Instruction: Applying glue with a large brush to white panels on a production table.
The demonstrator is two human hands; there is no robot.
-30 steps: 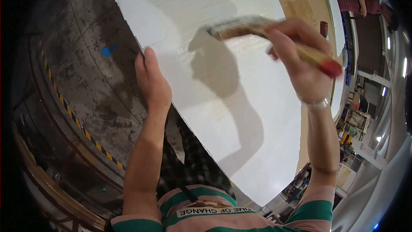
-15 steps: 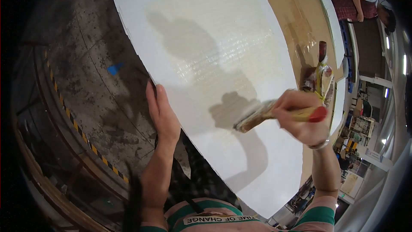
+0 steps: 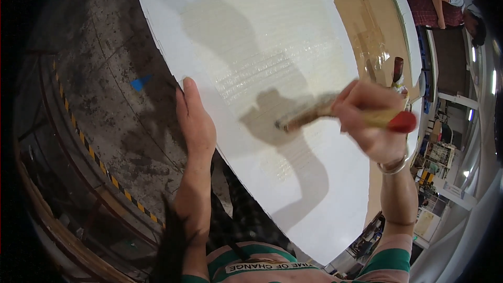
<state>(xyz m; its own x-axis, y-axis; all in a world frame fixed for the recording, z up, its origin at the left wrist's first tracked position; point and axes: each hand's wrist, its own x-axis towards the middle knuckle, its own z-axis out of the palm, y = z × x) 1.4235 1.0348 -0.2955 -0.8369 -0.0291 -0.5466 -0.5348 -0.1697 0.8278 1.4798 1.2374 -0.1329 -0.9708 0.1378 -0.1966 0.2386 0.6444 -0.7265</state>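
My right hand is closed round the handle of a wide paintbrush, blurred by motion. Its handle is yellowish with a red end. The bristles lie low over a large white sheet, where a pale yellow, glossy wet coat covers the middle; shadows of my arm and head fall across it. At the sheet's left edge, my left hand grips the rim, thumb on the upper side and fingers along the edge, partly hidden.
Beyond the sheet, a brown board carries glossy smears. A dark red handle stands up behind my right hand. A scrap of blue lies on the stained floor, near yellow-black striped tape. Another person is at the far right.
My right hand and the brush have moved farther from me across the sheet. A glossy streak shows nearer me, where the brush was. The left hand is slightly farther along the edge.
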